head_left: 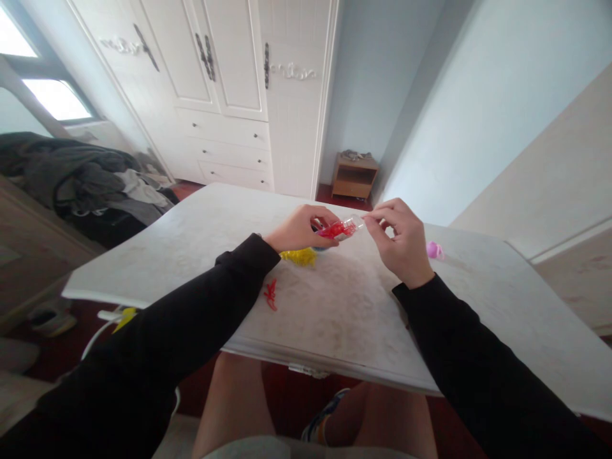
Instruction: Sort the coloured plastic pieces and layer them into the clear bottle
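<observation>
My left hand (310, 228) is closed around a small clear plastic bottle (352, 224) with red pieces inside, tilted so its clear end points right. At that end, the thumb and forefinger of my right hand (399, 236) are pinched together; anything between them is too small to make out. On the table below my left hand lies a yellow pile (300, 256) of small strands. Several loose red pieces (271, 294) lie nearer to me, beside my left sleeve. A blue thing under my left hand is mostly hidden.
The white table (335, 319) spans the space before me. A small pink-purple object (435, 250) lies on it, right of my right hand. Beyond stand a white wardrobe (229, 146) and a small wooden cabinet (354, 178). Dark clothes (71, 172) are heaped at left.
</observation>
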Available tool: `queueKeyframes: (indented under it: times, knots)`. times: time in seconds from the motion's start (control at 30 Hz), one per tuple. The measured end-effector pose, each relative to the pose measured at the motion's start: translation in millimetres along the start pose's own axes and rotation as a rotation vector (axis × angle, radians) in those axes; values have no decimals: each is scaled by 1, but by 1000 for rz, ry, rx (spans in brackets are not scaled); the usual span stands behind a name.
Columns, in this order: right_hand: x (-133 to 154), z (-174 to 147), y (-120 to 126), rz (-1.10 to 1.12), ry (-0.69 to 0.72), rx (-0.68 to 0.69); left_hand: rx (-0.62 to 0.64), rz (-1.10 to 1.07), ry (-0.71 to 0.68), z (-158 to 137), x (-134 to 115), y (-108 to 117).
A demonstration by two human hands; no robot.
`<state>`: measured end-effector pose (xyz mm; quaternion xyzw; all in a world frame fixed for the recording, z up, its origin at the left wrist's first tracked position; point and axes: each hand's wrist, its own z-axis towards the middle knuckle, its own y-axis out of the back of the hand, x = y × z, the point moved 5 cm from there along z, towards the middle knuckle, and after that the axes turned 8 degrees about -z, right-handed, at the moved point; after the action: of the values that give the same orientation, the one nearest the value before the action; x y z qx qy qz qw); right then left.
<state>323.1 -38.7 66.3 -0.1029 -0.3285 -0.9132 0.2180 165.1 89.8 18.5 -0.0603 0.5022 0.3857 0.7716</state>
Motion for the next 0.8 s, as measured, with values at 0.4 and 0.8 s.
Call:
queueKeyframes:
  times: [0.4,0.8]
  knots:
    - [78,-56,-85,246,211,584,-388,-352,31,10,12,27]
    - [110,-68,-123,321,238,671,-334,-309,4,11,11,21]
